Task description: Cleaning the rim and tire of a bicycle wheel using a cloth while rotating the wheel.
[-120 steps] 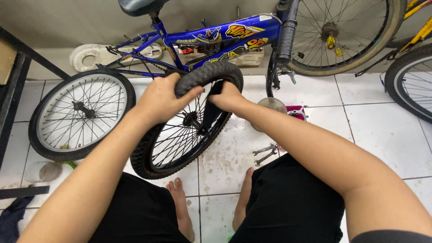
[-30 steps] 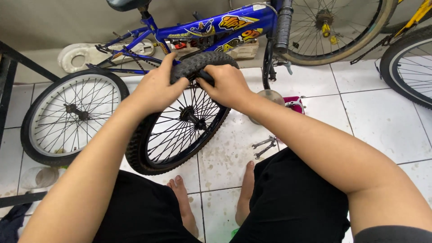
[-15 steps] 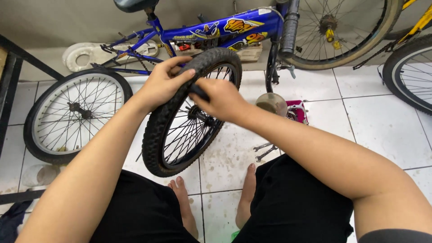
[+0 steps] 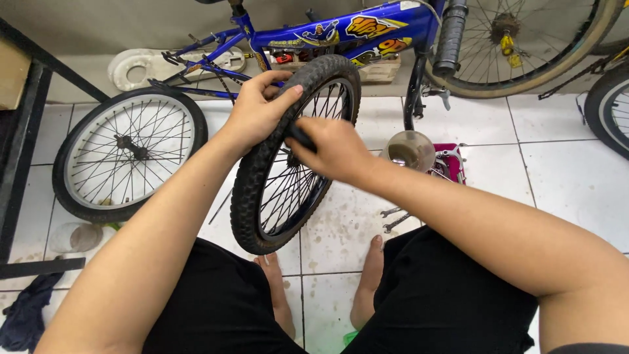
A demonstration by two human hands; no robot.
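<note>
A small spoked bicycle wheel with a knobby black tyre (image 4: pixel 262 170) stands upright on the tiled floor between my knees, turned nearly edge-on. My left hand (image 4: pixel 259 108) grips the tyre's tread near its top, fingers curled over the outer side. My right hand (image 4: pixel 331 151) is closed on the tyre's right sidewall just below, thumb pressed at the rim. I cannot tell whether it also holds a tool.
A blue child's bicycle (image 4: pixel 341 33) stands behind, its rear wheel (image 4: pixel 124 154) at left. Larger bicycle wheels (image 4: pixel 524 46) lean at the back right. A glass jar (image 4: pixel 407 149), a pink box (image 4: pixel 452 162) and wrenches (image 4: pixel 395 219) lie on the white tiles. A black frame (image 4: pixel 26 124) borders the left.
The loose wheel has turned from broadside to nearly edge-on. My right hand slid from the tyre's top down onto its right sidewall, while my left hand stayed near the top.
</note>
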